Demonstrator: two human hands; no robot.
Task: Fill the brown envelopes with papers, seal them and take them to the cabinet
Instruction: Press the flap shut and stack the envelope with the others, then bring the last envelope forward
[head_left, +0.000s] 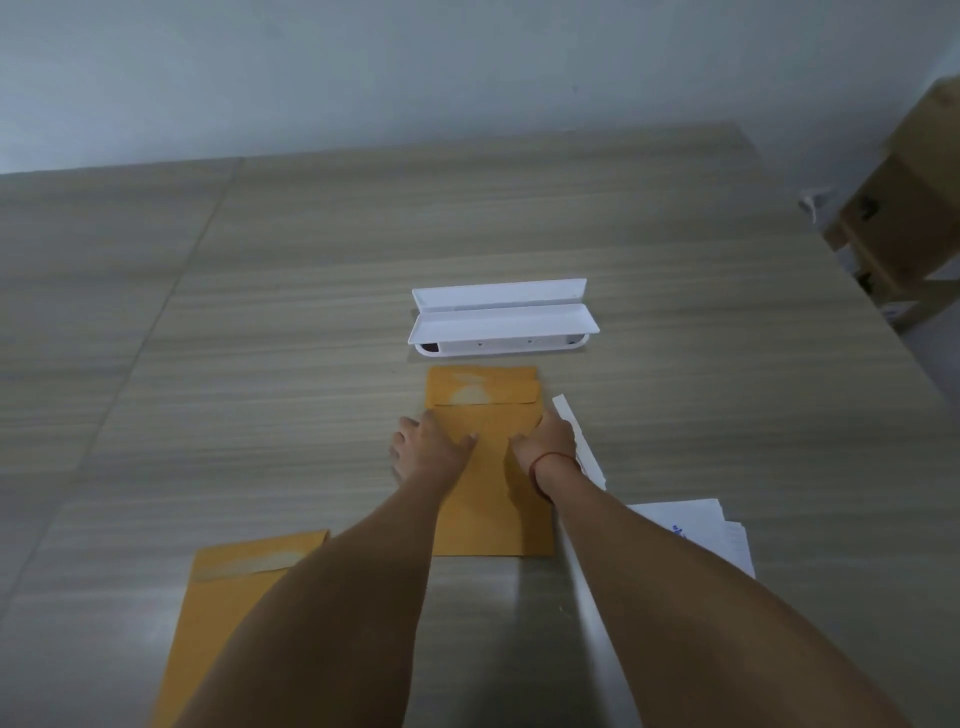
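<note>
Brown envelope (491, 509) lay mid-desk (260, 312), both arms stretched forward over it; left hand (431, 441) and right hand (548, 436) pressed flat on its upper half, fingers extended (red cord (540, 470) circling the right wrist).

On the desk (311, 312), an open case (501, 322) lies just behind the middle envelope (491, 499). A second envelope (234, 597) lies nearer, to its left, and papers (696, 530) lie to its right.

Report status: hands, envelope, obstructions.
Left hand and right hand flat on the middle envelope. Second envelope near left, papers right. Open white box beyond, not in the way.
</note>
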